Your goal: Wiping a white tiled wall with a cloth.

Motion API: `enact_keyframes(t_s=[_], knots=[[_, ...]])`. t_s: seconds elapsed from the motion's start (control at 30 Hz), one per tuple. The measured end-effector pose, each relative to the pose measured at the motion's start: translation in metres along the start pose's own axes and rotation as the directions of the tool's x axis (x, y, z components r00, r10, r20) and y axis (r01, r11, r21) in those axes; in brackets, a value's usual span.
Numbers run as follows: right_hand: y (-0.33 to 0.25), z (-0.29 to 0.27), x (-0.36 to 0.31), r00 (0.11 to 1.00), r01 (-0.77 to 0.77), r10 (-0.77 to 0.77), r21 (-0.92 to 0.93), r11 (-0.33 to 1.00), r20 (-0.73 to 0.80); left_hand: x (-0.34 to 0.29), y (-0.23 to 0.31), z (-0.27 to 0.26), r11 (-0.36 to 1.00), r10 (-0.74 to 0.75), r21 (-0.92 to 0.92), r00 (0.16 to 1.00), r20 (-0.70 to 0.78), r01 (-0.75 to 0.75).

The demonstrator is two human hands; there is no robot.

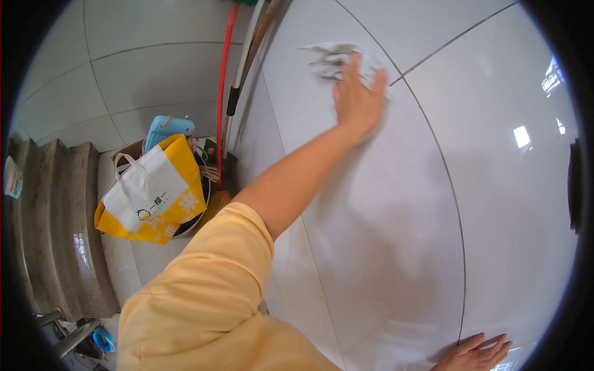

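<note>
My left hand [361,105] is pressed over a crumpled white cloth [334,57] high on the glossy white tiled wall [396,204]. Part of the cloth sticks out past the fingers to the left, and a little shows at the right; both hand and cloth are slightly blurred. The left arm, in a yellow sleeve, reaches up across the view. Down at the lower right edge, my right hand [475,355] rests against the tiles with its fingers apart and nothing in it; its wrist is cut off by the frame.
Long red [225,80] and white poles [246,52] lean in the corner. Below them stand a white and yellow bag [148,185] and a light blue plastic item [167,131]. Stone steps [68,216] rise at the far left, with a white tub [12,177] on them.
</note>
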State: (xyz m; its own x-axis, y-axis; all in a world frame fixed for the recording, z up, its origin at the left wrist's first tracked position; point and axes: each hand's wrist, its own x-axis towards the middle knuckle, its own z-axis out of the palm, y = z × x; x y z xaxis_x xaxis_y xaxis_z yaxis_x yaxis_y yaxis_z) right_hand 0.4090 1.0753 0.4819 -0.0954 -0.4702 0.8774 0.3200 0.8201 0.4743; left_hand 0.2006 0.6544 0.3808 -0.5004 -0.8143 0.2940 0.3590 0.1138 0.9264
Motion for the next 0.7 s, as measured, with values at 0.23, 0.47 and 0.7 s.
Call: enact_keyframes(t_s=[0.23,0.47,0.7], knots=[[-0.002,0.003,-0.001,1.000,-0.011,0.011,-0.027,1.000,0.008,-0.019,-0.124,-0.031,0.859,-0.498,0.075,0.860,-0.112,0.507],[-0.007,-0.002,0.003,0.998,0.006,-0.003,-0.049,0.999,0.060,-0.063,-0.102,-0.023,0.898,-0.412,0.185,0.910,0.043,0.398],[-0.007,0.000,0.004,1.000,0.003,-0.003,-0.010,1.000,0.000,0.019,-0.133,-0.045,0.849,-0.528,0.024,0.849,-0.015,0.528]])
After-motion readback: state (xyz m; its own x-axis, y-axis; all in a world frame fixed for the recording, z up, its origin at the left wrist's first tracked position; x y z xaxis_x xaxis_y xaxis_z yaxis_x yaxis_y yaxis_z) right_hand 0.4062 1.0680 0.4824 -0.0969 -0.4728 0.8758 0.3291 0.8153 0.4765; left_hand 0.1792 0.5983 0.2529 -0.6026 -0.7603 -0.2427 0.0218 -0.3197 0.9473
